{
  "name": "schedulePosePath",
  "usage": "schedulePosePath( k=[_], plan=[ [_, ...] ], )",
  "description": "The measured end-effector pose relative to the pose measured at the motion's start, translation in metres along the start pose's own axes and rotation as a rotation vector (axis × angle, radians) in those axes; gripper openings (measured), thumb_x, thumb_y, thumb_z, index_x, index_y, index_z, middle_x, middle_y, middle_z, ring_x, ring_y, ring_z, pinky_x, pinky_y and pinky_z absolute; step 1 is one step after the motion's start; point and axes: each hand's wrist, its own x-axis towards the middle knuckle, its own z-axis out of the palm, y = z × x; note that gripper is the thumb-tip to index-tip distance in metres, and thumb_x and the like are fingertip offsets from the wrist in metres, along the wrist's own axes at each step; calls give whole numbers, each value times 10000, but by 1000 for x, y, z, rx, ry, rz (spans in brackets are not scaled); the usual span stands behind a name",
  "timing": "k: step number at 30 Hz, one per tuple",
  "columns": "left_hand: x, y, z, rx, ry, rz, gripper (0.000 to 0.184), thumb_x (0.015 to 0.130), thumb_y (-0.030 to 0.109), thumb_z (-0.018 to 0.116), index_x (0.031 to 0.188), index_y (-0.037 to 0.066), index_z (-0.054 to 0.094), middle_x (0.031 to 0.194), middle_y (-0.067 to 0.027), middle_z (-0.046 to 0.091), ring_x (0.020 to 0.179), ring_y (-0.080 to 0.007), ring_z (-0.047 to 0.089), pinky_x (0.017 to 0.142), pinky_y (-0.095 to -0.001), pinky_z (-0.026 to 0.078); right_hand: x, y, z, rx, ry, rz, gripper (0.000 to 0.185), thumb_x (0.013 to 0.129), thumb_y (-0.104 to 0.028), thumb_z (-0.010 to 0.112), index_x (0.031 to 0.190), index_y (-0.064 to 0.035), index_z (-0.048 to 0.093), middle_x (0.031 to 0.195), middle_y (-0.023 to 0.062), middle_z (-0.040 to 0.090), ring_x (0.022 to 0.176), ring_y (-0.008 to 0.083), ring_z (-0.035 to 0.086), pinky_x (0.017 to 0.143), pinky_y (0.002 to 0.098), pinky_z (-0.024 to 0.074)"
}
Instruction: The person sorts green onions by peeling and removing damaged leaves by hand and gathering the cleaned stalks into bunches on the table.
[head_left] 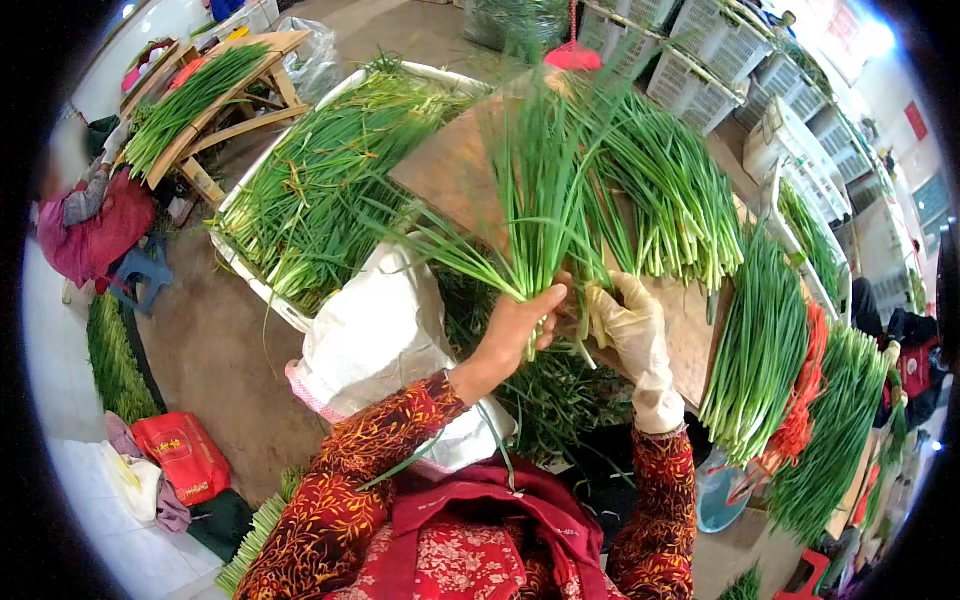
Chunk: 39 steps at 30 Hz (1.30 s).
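My bare left hand (512,330) is wrapped round the lower stalks of a bunch of garlic chives (540,215), whose green leaves fan upward, slightly blurred. Close beside it, my right hand (635,330) in a pale rubber glove is closed on a few chive stalks (597,255). Both hands are over the near edge of a wooden board (460,175). A sorted heap of chives (670,190) lies on that board at the far right, white ends toward me. Another heap (758,345) lies nearer on the right.
To the left, a white tub (262,292) holds loose chives, with a white sack (375,325) before it. Red ties (800,395) lie between chive heaps. A blue bucket (718,495) stands below. White crates (695,85) are stacked behind. A person (95,225) sits at another bench.
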Motion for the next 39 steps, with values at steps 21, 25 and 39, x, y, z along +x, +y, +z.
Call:
schedulePosePath(
  k=[21,25,39],
  plan=[
    [26,20,-24,-50,49,-144,339,794,299,639,1063,99,590,696,77,530,504,-15,372,430,-176,320,-92,-12,4,-299,-612,-426,197,686,-137,693,862,-87,618,814,83,595,751,260,576,633,342,476],
    [25,30,-31,-120,-6,-106,337,787,303,646,1064,124,577,829,65,563,530,-19,375,438,-180,331,-141,47,-1,-941,-998,129,314,769,-351,594,947,-93,591,925,116,598,810,311,593,683,401,480],
    [4,35,-35,-22,-84,-191,399,808,372,598,1099,102,558,906,50,593,615,-28,528,394,-176,381,7,-28,13,-403,-198,-80,238,810,-240,561,1015,-122,579,759,104,611,720,274,597,633,346,460]
  ],
)
